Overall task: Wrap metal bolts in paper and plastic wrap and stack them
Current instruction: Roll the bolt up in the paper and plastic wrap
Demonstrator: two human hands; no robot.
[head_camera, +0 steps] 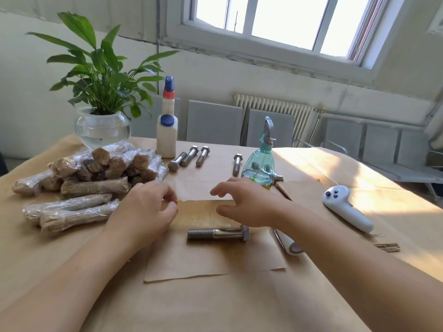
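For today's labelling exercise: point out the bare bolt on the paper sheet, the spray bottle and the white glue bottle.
bare bolt (217, 234), head view, on its smooth shank.
spray bottle (260, 164), head view, on its clear body.
white glue bottle (166, 137), head view, on its body.

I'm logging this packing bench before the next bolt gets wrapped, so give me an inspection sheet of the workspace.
Surface: table covered in brown kraft paper.
Job's things: one bare bolt lies on a loose paper sheet; four unwrapped bolts wait at the far side; wrapped bolts are stacked at the left.
Clutter: spray bottle, white glue bottle, white controller, potted plant in a glass bowl, a white-handled tool beside the sheet.
Grippers: left hand pinches the sheet's far edge; right hand hovers over the sheet, fingers spread, holding nothing.
Cables: nothing seen.
Surroundings: window, radiator, grey seats.
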